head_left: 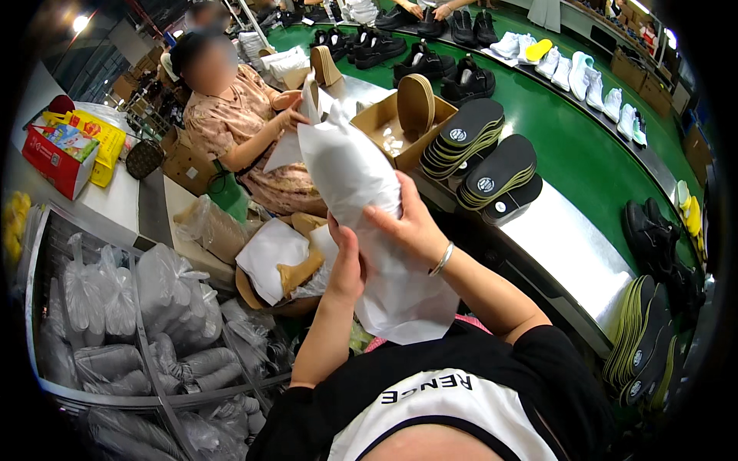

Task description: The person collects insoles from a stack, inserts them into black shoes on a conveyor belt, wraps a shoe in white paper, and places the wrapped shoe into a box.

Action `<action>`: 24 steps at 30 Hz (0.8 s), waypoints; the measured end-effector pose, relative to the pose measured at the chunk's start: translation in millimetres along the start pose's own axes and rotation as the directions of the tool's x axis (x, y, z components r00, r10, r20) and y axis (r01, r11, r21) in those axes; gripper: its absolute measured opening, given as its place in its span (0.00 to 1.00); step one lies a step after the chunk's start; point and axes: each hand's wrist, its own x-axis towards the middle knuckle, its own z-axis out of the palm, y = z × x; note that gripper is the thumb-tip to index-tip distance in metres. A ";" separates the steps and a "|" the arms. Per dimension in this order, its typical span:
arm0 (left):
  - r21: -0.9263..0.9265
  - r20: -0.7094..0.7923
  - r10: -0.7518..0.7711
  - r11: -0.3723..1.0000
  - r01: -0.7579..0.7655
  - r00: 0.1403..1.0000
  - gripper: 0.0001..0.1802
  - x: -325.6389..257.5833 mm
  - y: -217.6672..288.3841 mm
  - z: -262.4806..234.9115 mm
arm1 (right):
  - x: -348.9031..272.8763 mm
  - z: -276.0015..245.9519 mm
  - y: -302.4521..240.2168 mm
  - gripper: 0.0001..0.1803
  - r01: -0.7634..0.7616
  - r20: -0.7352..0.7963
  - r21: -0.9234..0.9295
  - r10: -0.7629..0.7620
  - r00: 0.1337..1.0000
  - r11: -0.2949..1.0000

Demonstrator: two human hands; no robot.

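A long white paper bundle (350, 165) is held up in front of my chest, its rounded end pointing away and its loose lower end hanging by my shirt. What lies inside the paper, if anything, is hidden. My left hand (347, 265) is closed round its left edge. From the right, my right hand (409, 230) grips it with the thumb across the front; a silver bangle (441, 259) circles that wrist. Just beyond the bundle, stacks of dark insoles (465, 134) and an open cardboard box (384, 138) with tan insoles (416, 106) rest on the metal bench.
A co-worker (246, 131) stands at the far left, handling white paper. Below is an open carton (250, 288) with paper. A rack (146, 338) of bagged grey shoe inserts fills the lower left. Black shoes (469, 81) and white shoes (569, 73) line the green conveyor (553, 115).
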 end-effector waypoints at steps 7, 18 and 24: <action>-0.190 0.153 -0.177 0.960 0.205 0.972 0.38 2.2 7.0 5.4 | -25.4 -21.2 -18.7 0.29 -0.450 0.374 0.680 0.254 0.892 0.578; -0.145 0.076 -0.117 0.981 0.127 0.990 0.18 -0.2 -16.2 22.0 | -46.0 -50.3 4.5 0.35 -0.626 0.620 0.771 0.089 0.780 0.116; -0.113 -0.016 -0.005 0.994 0.003 1.000 0.23 1.0 -19.1 15.0 | -45.4 -52.2 -9.1 0.34 -0.432 0.425 0.831 0.102 0.900 0.349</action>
